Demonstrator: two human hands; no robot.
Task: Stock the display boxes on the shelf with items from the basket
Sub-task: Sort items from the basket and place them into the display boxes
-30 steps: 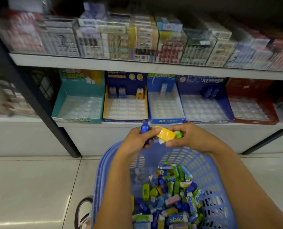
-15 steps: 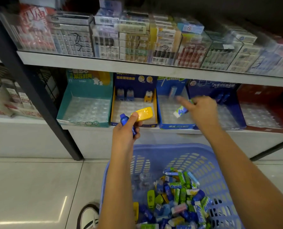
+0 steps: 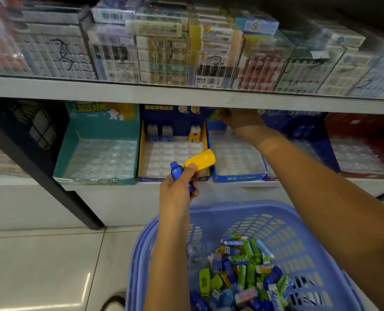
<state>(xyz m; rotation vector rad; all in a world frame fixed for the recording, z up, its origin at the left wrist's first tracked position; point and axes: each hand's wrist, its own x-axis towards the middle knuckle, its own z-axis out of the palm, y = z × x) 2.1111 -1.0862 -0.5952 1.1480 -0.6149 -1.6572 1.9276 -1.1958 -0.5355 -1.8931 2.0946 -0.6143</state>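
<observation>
Right hand (image 3: 240, 118) blurred under shelf (image 3: 186, 95)

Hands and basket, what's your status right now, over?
Left hand holds a yellow item and a blue item. Right hand reaches deep into the light-blue display box. Basket well stocked. Nothing blocking.

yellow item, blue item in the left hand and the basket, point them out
yellow item (image 3: 200, 162), head view, middle of its body
blue item (image 3: 176, 170), head view, upper end above the thumb
basket (image 3: 242, 208), head view, far rim
</observation>
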